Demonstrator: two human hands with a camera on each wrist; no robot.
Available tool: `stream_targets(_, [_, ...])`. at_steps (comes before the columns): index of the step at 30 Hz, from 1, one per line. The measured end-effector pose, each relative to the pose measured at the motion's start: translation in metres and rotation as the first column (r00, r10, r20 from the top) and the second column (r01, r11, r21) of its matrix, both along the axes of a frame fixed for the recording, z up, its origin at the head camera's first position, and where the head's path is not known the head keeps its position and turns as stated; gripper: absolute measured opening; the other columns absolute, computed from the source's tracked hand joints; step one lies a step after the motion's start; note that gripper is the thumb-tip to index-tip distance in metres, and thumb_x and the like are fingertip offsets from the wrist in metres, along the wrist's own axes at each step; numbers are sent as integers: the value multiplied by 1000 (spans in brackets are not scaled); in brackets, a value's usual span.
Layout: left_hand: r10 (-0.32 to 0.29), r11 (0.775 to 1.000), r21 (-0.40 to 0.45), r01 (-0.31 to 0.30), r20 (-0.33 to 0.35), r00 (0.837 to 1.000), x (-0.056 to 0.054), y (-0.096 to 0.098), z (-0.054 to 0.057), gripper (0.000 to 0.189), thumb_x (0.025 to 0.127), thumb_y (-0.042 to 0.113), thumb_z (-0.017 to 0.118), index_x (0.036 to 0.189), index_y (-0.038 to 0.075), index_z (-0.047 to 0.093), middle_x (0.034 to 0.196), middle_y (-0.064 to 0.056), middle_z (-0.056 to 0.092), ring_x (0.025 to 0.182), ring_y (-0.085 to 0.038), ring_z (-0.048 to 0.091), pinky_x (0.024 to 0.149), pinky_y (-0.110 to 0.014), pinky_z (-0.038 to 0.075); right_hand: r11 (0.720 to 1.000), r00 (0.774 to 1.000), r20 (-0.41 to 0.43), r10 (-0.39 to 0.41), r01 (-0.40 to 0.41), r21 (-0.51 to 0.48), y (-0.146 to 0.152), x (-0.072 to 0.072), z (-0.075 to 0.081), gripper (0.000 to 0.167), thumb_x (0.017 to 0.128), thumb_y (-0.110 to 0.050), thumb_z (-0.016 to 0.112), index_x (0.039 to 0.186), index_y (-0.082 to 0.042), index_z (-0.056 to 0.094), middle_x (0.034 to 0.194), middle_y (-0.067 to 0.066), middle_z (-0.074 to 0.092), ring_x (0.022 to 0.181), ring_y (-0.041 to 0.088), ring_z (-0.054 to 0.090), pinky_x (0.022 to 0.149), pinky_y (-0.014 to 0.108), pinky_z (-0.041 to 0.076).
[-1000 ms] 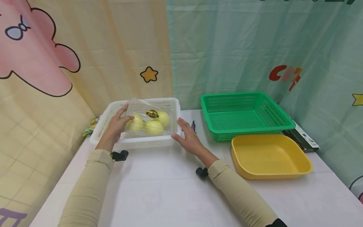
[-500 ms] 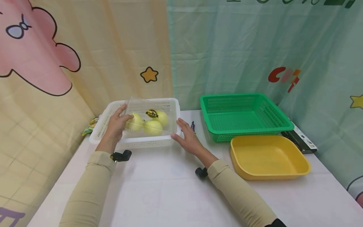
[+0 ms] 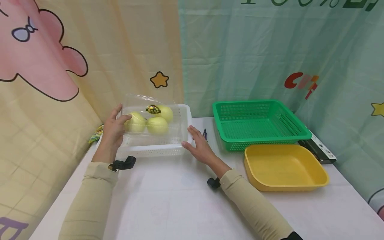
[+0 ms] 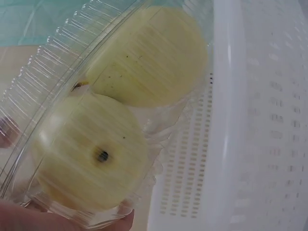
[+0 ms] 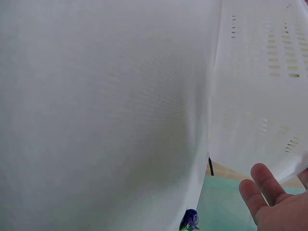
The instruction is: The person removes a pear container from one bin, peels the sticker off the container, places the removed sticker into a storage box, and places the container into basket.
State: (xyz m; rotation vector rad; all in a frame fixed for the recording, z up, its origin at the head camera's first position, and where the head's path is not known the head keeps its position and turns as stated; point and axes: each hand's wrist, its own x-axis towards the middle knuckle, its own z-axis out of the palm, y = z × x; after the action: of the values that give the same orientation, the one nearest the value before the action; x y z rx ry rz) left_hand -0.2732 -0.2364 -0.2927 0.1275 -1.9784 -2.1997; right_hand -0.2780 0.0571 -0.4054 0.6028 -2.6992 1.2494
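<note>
My left hand grips the left end of a clear plastic clamshell box, thumb on its top. Inside lie three round, pale yellow-green fruits, under a black and yellow label on the lid. In the left wrist view, two of these fruits show through the ribbed plastic, one with a dark blossom end. The box is tilted above a white perforated basket and covers part of it. My right hand rests at the basket's right rim with its fingers extended.
A small purple-wrapped item lies right of the white basket. Further right stand a green perforated basket and a yellow tub, with a black and white box behind. A green and yellow packet lies at far left.
My left hand has lifted the box of fruit up and to the left over the white basket. My right hand has stayed at the rim.
</note>
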Motion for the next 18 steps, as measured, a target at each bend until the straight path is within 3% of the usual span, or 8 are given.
stream_targets(3, [-16,998,63,17,-21,1000,8,0,6,71,91,4,52,151,25,21,160,8,0,109,-6,36,57,-9,37,1000,1000,0,-3,3,0,0,0,-1,73,92,-50,52,151,-20,21,159,-6,16,128,27,47,103,47,43])
stream_targets(6, [-23,994,106,26,-22,999,17,-1,12,71,92,4,51,151,26,19,160,10,2,127,-12,33,78,-16,42,1000,1000,3,0,0,1,0,-1,-1,73,92,-50,52,151,-20,21,159,-5,16,129,27,46,103,47,43])
stream_targets(8, [-13,991,135,15,-14,1000,22,0,16,71,93,5,52,151,27,19,159,15,4,137,-11,21,97,-28,37,1000,1000,6,1,-1,0,0,-1,-1,73,92,-50,52,151,-20,21,159,-6,16,129,27,46,103,47,43])
stream_targets(10, [-1,988,156,2,-8,1000,27,0,18,70,93,5,52,151,29,19,159,17,7,140,-9,17,106,-40,27,1000,1000,5,1,-1,0,0,-1,-1,73,92,-49,52,151,-19,21,159,-5,16,129,28,46,103,47,43])
stream_targets(13, [16,980,197,-13,-12,1000,34,0,21,71,92,5,53,151,29,20,158,18,9,140,-8,17,114,-46,18,1000,1000,4,3,-2,-6,1,-1,-1,73,92,-48,52,151,-19,21,159,-5,16,129,28,46,104,47,43])
stream_targets(18, [10,967,256,1,-44,999,51,0,24,71,92,3,53,150,30,21,158,17,10,140,-7,15,115,-46,14,1000,1000,6,8,-8,-3,1,-2,0,74,92,-50,52,151,-20,21,159,-5,16,129,28,47,103,47,43])
